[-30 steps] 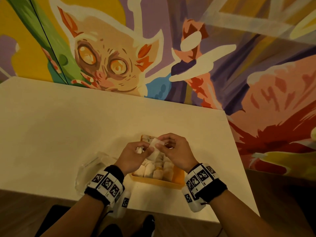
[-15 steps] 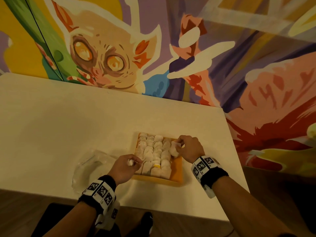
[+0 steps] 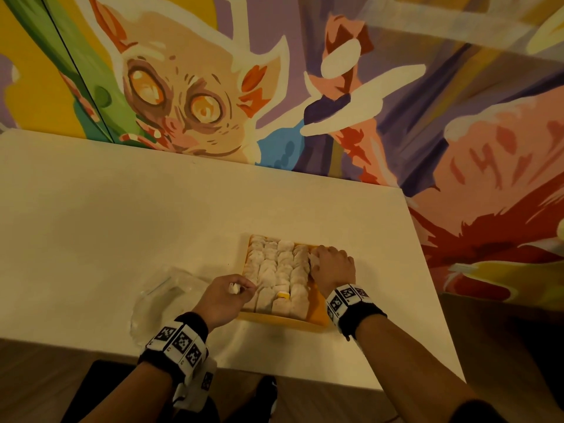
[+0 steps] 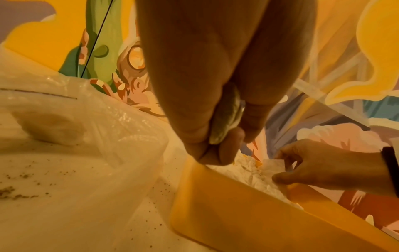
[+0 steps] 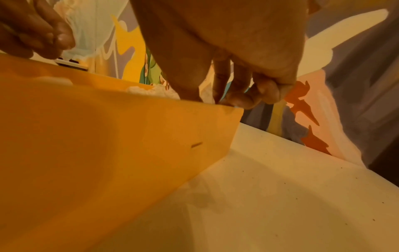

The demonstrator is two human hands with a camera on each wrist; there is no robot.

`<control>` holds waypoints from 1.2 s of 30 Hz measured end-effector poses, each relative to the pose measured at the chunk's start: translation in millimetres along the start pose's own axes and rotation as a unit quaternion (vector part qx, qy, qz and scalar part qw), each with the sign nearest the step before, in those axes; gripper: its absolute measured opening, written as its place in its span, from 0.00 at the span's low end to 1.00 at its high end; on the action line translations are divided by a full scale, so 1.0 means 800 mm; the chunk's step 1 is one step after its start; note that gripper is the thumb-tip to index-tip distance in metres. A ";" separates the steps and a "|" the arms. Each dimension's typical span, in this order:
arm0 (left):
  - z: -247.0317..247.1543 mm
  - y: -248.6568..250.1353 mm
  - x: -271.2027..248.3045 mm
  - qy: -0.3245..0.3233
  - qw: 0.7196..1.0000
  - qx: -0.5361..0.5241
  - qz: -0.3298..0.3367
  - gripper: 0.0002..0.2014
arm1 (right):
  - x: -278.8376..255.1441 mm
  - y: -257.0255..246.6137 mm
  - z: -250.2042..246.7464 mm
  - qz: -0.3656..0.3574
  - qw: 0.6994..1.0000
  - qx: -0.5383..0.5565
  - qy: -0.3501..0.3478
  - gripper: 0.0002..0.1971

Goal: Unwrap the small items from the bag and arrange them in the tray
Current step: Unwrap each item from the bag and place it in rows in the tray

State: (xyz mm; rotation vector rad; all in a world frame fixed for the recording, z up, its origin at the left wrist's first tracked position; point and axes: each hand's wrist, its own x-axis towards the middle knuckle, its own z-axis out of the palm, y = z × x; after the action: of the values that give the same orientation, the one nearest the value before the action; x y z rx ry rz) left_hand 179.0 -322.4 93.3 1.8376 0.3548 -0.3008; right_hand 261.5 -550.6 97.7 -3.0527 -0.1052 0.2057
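An orange tray sits near the table's front edge, filled with rows of small white pieces and one yellow bit. My right hand reaches down into the tray's right column and pinches a white piece between thumb and fingers. My left hand hovers at the tray's near left corner, fingers curled around a crumpled wrapper, which shows in the fist in the left wrist view. The clear plastic bag lies left of the tray.
A white table stands against a painted mural wall; its right edge runs close past the tray. Crumbs dot the table near the bag. The tray's outer wall fills the right wrist view.
My hands, together above the tray a second ago, have parted. The right hand has gone down into the tray's right side with the piece; the left has drawn back with the wrapper.
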 end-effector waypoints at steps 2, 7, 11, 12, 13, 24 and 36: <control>-0.001 0.000 -0.001 -0.002 1.000 -0.015 -0.011 0.03 | -0.001 0.002 0.003 0.004 1.000 0.012 0.010 0.18; -0.002 0.002 0.000 -0.007 0.999 -0.025 -0.023 0.03 | -0.001 0.008 0.001 0.051 0.999 0.013 -0.004 0.18; -0.001 0.003 0.000 -0.011 0.999 -0.032 -0.036 0.03 | 0.001 0.007 -0.001 0.062 0.998 -0.004 -0.019 0.12; -0.001 0.004 -0.001 -0.011 0.999 -0.033 -0.038 0.03 | 0.001 0.007 -0.001 0.065 0.998 -0.005 -0.025 0.12; -0.001 0.005 -0.002 -0.012 0.999 -0.034 -0.037 0.04 | 0.002 0.007 -0.001 0.071 0.997 0.001 -0.031 0.14; -0.004 0.010 -0.004 -0.028 0.992 -0.105 -0.060 0.06 | 0.003 0.004 0.000 0.084 0.996 -0.002 -0.019 0.20; 0.000 0.048 -0.013 -0.093 0.915 -0.372 -0.127 0.29 | -0.080 -0.092 -0.052 -0.201 0.882 0.426 -0.023 0.09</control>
State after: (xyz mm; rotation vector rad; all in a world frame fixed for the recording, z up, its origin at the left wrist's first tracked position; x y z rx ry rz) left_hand 184.3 -333.9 130.8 1.0029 0.4941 -0.4444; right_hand 199.3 -485.2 153.6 -2.0884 -0.4958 0.2172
